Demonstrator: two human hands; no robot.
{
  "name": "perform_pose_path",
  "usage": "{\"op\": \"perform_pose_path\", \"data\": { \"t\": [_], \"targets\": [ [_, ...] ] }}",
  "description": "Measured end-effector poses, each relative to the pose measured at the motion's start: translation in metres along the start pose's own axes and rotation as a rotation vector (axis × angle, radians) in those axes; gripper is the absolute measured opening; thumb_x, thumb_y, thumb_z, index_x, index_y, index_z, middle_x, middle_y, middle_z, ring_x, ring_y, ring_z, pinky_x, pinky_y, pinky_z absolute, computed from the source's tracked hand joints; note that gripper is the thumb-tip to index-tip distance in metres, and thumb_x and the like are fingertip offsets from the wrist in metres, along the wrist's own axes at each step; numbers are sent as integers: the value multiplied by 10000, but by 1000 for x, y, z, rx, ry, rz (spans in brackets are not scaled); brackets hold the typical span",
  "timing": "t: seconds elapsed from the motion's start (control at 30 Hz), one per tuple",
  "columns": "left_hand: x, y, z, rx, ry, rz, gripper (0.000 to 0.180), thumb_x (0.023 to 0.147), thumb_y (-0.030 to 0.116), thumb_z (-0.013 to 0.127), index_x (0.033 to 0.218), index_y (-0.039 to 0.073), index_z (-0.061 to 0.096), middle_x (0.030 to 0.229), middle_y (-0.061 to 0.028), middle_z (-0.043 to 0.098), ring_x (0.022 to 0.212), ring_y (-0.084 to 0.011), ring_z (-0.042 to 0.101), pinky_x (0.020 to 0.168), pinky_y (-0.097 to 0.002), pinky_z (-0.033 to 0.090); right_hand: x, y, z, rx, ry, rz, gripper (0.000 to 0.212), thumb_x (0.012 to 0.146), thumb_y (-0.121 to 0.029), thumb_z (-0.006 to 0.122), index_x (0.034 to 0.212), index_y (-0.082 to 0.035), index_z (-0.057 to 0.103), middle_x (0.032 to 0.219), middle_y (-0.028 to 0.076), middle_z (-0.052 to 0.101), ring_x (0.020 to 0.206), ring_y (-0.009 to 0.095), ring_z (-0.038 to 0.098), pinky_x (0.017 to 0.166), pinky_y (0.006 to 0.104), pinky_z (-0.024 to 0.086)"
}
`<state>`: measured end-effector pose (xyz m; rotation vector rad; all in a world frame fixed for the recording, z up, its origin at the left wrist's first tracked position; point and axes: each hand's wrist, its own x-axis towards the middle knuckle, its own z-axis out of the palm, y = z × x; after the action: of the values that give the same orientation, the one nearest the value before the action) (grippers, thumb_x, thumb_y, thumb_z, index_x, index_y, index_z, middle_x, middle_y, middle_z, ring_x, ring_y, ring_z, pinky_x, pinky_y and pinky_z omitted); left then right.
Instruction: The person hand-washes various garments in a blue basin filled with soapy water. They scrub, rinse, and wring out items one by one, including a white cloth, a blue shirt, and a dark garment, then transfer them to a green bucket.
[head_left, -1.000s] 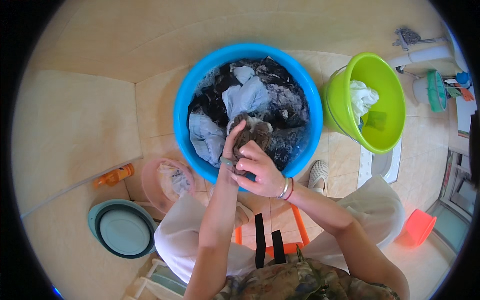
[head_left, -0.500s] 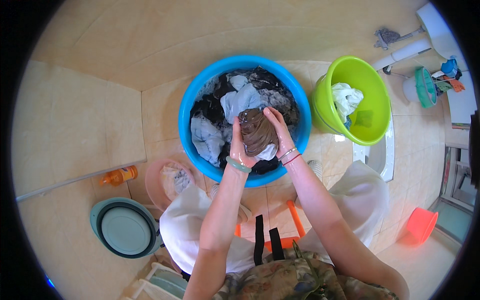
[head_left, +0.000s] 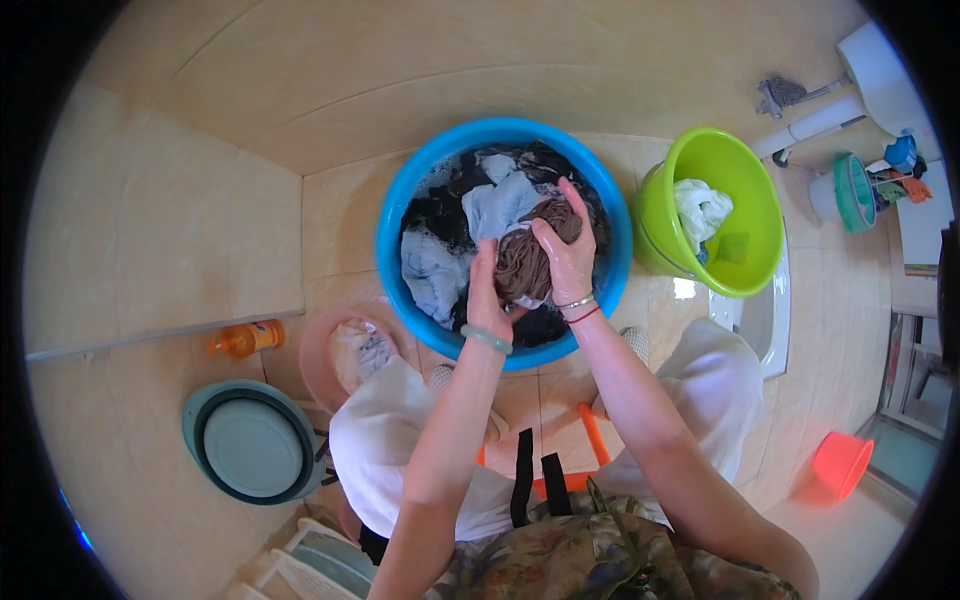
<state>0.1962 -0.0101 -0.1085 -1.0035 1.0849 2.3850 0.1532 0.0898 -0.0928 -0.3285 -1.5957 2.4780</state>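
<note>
Between my hands is a wet brown garment [head_left: 523, 266], bunched up with a white part showing at its edges. My left hand [head_left: 487, 300], with a green bangle at the wrist, presses against its near left side. Around its right side curls my right hand [head_left: 571, 255], thumb on top and fingers stretched along the far edge. All this is above a large blue basin [head_left: 388, 250] of sudsy water. Grey-blue cloth [head_left: 432, 278] and dark clothes [head_left: 428, 218] soak in the basin around the garment. Some fingertips are hidden behind the cloth.
To the right stands a lime-green bucket [head_left: 655, 215] with a white cloth [head_left: 702, 212] inside. A pink basin [head_left: 318, 375] holding cloth, an orange bottle [head_left: 246, 338] and a grey-green collapsible basin [head_left: 200, 430] are at left. A coral bucket [head_left: 842, 466] sits at far right.
My hands have turned the brown garment and shifted its folds. My right hand now grips it from above on the right, and more white shows at the garment's left edge. The view has shifted slightly.
</note>
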Motion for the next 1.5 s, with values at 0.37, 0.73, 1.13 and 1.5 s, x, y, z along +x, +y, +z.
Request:
{"op": "perform_pose_path", "data": {
  "t": [0.37,0.73,1.13,1.5],
  "targets": [
    [-7,16,35,-149,131,518,257,793,68,750,939,113,544,1118,-84,619,995,-191,594,876,-342,499,-19,-8,20,258,145,228,237,935,-234,625,1067,-38,630,1007,34,613,885,123,590,820,277,484],
    [-23,34,41,636,5,1312,254,663,-59,693,829,61,542,1026,-126,646,983,-243,610,881,-334,470,4,4,11,681,-161,659,320,972,-419,524,950,-99,544,870,45,578,867,183,599,798,348,517],
    [-25,54,43,1078,-206,1787,277,531,2,746,730,134,605,902,-88,630,918,-324,633,775,-396,518,13,6,4,824,-577,794,252,981,-253,453,1016,-54,602,975,77,648,924,202,630,846,345,528],
    [-35,66,42,1214,-432,1744,288,525,22,752,734,144,596,813,-58,579,840,-302,606,741,-390,473,4,37,-16,-32,-722,78,244,923,-197,498,1118,-59,547,1067,74,582,1026,192,575,941,323,459]
  ]
}}
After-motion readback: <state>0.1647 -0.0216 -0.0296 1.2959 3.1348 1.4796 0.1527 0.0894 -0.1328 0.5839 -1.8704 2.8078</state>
